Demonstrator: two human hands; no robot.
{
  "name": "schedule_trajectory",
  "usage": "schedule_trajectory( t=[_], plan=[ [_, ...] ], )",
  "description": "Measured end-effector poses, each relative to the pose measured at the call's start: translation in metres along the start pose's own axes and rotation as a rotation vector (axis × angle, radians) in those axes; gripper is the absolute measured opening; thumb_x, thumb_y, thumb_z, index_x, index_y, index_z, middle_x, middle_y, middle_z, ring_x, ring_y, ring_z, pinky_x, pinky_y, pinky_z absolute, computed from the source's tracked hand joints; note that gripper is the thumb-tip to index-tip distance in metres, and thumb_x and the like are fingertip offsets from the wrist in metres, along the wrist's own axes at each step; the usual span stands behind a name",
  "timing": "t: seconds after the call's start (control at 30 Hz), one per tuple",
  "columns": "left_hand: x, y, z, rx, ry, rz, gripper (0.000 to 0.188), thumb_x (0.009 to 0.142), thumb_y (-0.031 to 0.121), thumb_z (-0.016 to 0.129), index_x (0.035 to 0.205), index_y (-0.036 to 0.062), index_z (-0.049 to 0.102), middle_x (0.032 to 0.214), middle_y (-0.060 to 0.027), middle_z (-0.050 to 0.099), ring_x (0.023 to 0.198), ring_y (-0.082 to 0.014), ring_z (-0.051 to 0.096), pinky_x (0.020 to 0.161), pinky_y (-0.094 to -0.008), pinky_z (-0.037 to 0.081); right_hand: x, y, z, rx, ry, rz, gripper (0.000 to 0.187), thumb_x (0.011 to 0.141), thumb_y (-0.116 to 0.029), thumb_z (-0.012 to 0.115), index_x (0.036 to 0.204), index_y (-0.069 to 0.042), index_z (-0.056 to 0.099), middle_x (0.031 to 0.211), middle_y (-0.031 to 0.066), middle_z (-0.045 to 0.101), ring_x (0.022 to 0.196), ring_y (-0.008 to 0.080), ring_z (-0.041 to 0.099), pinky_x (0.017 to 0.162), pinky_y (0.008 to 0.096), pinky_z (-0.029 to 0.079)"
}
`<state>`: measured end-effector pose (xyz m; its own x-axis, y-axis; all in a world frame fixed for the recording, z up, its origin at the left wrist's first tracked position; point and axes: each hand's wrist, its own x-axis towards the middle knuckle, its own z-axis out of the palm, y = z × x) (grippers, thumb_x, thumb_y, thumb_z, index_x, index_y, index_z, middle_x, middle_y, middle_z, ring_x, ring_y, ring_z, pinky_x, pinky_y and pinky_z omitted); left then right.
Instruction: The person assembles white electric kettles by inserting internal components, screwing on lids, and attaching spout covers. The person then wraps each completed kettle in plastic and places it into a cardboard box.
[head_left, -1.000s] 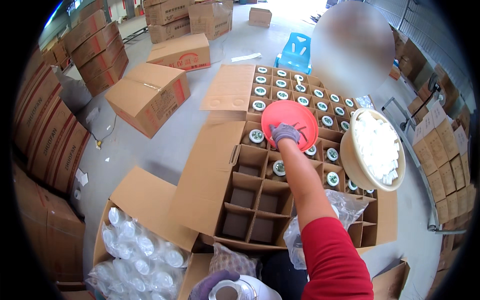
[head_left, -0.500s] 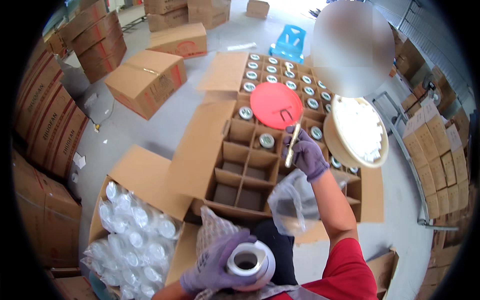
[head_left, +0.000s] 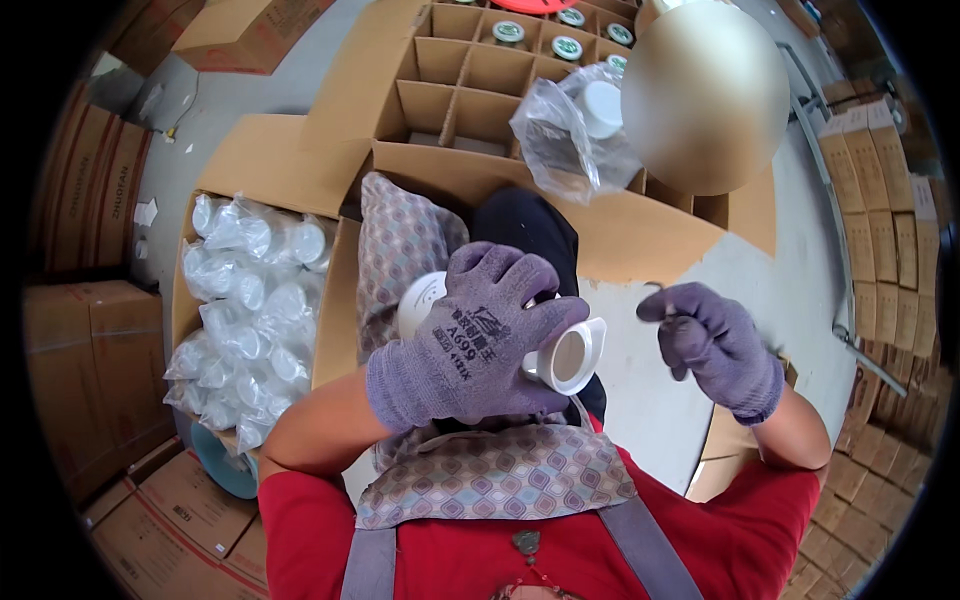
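The flask (head_left: 420, 303) is white (the apron (head_left: 500, 474) diamond-patterned).

"How's your left hand (head_left: 480, 345) set?"
"Gloved, its back turned up, fingers curled in a firm grip, my thumb lowest, nearest my body. My left forearm (head_left: 320, 420) slants in from the lower left, bare."
"And your right hand (head_left: 715, 345)?"
"Gloved too, well apart from the other, fingers bent and pointing to the left. My right forearm (head_left: 795, 428) slopes up from the lower right, also bare."
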<state>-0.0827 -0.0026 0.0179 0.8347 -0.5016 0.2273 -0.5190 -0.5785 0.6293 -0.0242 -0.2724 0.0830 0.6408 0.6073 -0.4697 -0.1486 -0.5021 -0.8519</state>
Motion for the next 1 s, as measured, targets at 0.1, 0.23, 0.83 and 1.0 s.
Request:
schedule_trajectory(
  t=[0.1, 0.23, 0.83, 1.0],
  plan=[
    [0.002, 0.01, 0.015, -0.069, 0.06, 0.056, 0.068, 0.06, 0.039, 0.086, 0.113, 0.0065, 0.058, 0.111, -0.0128, 0.055, 0.108, -0.0333, 0.054, 0.098, -0.0488, 0.038, -0.017, 0.023, 0.017, -0.403, 0.078, -0.212, 0.021, 0.095, -0.017, 0.058, 0.11, -0.004, 0.065, 0.071, 0.0089, 0.062, 0.065, 0.0211, 0.064, 0.062, 0.0325, 0.051],
    [0.0, 0.025, 0.033, 0.027, 0.131, -0.01, 0.076, 0.059, 0.038, 0.087, 0.117, 0.0042, 0.053, 0.113, -0.014, 0.054, 0.107, -0.0336, 0.055, 0.097, -0.0494, 0.039, -0.029, 0.027, 0.031, -0.541, 0.05, -0.175, 0.016, 0.09, -0.014, 0.06, 0.104, -0.008, 0.065, 0.076, 0.0143, 0.065, 0.069, 0.0317, 0.066, 0.061, 0.0398, 0.052],
    [0.034, 0.006, 0.032, 0.055, -0.145, -0.006, 0.068, 0.058, 0.046, 0.081, 0.111, 0.0076, 0.062, 0.108, -0.0106, 0.057, 0.108, -0.0299, 0.051, 0.096, -0.0478, 0.036, 0.011, 0.035, 0.029, -1.094, -0.027, -0.205, 0.02, 0.089, -0.029, 0.056, 0.091, -0.009, 0.06, 0.061, 0.0091, 0.062, 0.055, 0.0284, 0.064, 0.05, 0.0429, 0.046],
    [0.034, -0.004, 0.047, -0.044, -0.18, -0.04, 0.07, 0.061, 0.048, 0.083, 0.113, 0.0059, 0.061, 0.112, -0.0135, 0.063, 0.111, -0.0322, 0.059, 0.103, -0.049, 0.038, 0.022, 0.025, 0.039, -1.249, -0.135, 0.059, 0.021, 0.091, -0.025, 0.053, 0.098, -0.006, 0.06, 0.067, 0.0101, 0.066, 0.061, 0.0274, 0.068, 0.051, 0.0425, 0.049]
  ],
)
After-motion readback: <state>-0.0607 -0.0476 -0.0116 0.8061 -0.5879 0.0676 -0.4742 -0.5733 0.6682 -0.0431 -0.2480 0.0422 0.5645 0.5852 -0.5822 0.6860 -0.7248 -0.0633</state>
